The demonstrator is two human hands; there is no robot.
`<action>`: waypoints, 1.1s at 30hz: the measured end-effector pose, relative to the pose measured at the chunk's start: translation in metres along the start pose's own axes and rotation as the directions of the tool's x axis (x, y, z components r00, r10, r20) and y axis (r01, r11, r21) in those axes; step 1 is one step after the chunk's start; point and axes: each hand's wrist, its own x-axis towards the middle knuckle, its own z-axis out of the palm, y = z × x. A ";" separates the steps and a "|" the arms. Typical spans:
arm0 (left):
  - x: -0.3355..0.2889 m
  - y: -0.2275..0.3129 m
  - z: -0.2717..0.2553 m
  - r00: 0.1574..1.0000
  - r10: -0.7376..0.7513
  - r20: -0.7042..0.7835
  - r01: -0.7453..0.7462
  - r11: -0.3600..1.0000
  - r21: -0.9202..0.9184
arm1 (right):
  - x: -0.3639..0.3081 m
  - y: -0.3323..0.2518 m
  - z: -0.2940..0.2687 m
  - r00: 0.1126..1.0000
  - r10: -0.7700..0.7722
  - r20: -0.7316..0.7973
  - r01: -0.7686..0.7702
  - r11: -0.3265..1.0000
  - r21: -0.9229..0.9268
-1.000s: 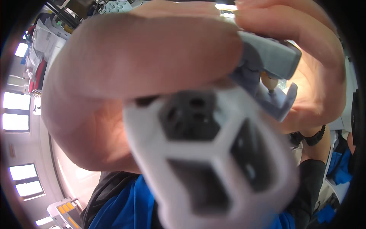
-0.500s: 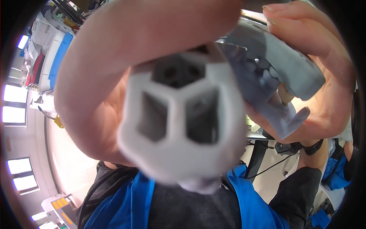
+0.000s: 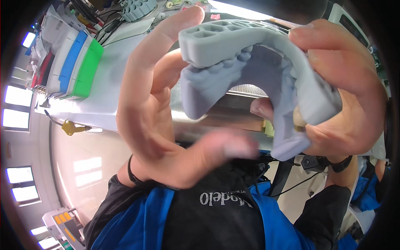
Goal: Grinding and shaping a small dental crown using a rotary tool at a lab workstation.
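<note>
- The right hand [image 3: 346,104] grips a grey dental model [image 3: 258,71], fingers curled over its outer arch at 2 o'clock and the thumb tip pressed up underneath near the centre.
- The left hand [image 3: 162,125] is spread open at 9 o'clock of the model: its index finger reaches up along the model's left end and touches it there, while the thumb sticks out blurred below, toward 6 o'clock, holding nothing.
- The dental model fills the upper middle of the view, held up close to the camera; its honeycombed base faces up and moulded teeth show along the lower side.
- A dark band sits on the left wrist, and a black watch [image 3: 339,163] on the right one.
- Behind the hands lies a white tabletop [image 3: 112,75].
- At 10 o'clock a row of trays [image 3: 73,62] stands on edge, green, blue, white and red.
- A grey holed block [image 3: 139,8] sits at 11 o'clock among cables.
</note>
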 end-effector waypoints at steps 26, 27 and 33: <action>-0.020 0.023 0.028 0.987 -0.061 -0.147 0.093 0.971 0.221 | -0.011 0.012 -0.004 0.994 0.079 0.079 -0.110 0.818 0.565; -0.018 0.023 0.027 0.989 -0.057 -0.137 0.091 0.962 0.256 | -0.011 0.012 -0.005 0.994 0.080 0.079 -0.111 0.809 0.578; 0.002 0.042 0.019 0.982 -0.120 0.146 -0.043 0.611 0.790 | -0.012 0.008 -0.004 0.987 0.111 0.112 -0.157 0.763 0.627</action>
